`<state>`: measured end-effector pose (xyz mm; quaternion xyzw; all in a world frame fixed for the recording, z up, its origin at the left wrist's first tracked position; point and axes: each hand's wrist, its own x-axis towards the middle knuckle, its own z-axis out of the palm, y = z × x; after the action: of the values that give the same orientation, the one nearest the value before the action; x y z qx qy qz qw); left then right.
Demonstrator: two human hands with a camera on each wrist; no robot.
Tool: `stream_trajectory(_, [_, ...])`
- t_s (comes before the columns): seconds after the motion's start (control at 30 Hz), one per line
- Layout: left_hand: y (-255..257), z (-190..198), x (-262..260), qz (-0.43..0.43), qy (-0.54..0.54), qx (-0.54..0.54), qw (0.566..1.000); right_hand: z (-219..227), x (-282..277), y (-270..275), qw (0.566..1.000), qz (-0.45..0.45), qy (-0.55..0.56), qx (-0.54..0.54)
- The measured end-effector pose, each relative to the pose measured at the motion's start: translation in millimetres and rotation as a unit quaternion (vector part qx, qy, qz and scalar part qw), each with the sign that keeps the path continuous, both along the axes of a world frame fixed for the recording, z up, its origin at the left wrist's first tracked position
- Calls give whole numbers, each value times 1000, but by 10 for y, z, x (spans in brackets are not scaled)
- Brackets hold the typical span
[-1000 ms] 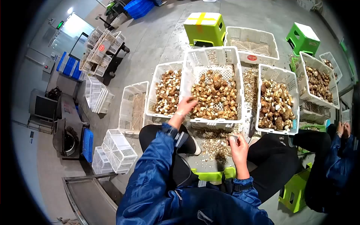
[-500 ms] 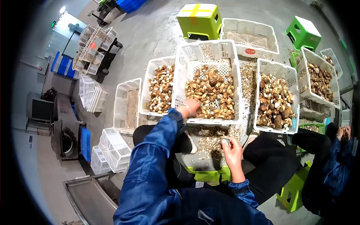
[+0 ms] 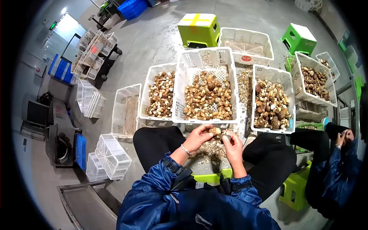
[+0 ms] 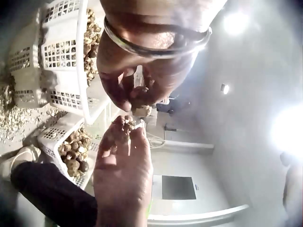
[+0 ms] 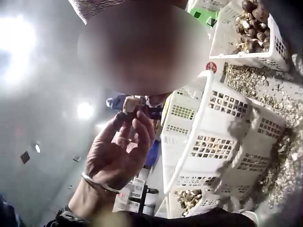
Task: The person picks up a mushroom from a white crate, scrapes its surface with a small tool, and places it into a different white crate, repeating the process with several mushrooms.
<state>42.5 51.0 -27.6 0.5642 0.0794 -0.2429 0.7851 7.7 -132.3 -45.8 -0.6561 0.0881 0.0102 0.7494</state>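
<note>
Over the lap in the head view, my left hand (image 3: pixel 194 140) pinches a brown and white mushroom (image 3: pixel 215 131) between thumb and fingers. My right hand (image 3: pixel 233 148) is close beside it, thumb and fingers pinching a small grey tool (image 3: pixel 227 133) whose kind I cannot tell. The left wrist view has both hands meeting, the mushroom (image 4: pixel 142 111) at the left fingertips. In the right wrist view the left hand (image 5: pixel 120 151) holds up the mushroom (image 5: pixel 132 104); a blurred oval hides much there. Just beyond the hands stands a white crate (image 3: pixel 205 122) of mushrooms.
More white crates of mushrooms stand left (image 3: pixel 158 118) and right (image 3: pixel 274 131) of it. Trimmings (image 3: pixel 212 151) litter the floor between the legs. Another person's hands (image 3: pixel 345 137) are at the far right. A green stool (image 3: pixel 199 30) stands behind the crates.
My left hand reached into the middle crate, took a mushroom and drew it back over the lap. The right hand has come up to meet it, still holding the small grey tool.
</note>
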Motion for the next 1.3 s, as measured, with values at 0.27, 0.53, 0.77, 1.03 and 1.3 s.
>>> stream_trajectory(0.27, [-47,188,-271,13,-61,-3,998,64,-127,-73,999,36,-7,24])
stream_trajectory(0.53, [-100,240,-377,31,-100,9,995,149,-197,-58,995,46,-82,-17])
stream_trajectory(0.77, [-19,119,-423,-6,-164,55,985,170,-223,-105,993,68,5,92])
stream_trajectory(1.03, [22,392,-446,-35,-393,332,857,258,-203,-124,993,91,19,70])
stream_trajectory(1.3, [31,555,-485,-47,-490,377,785,311,-192,-79,993,100,-5,67])
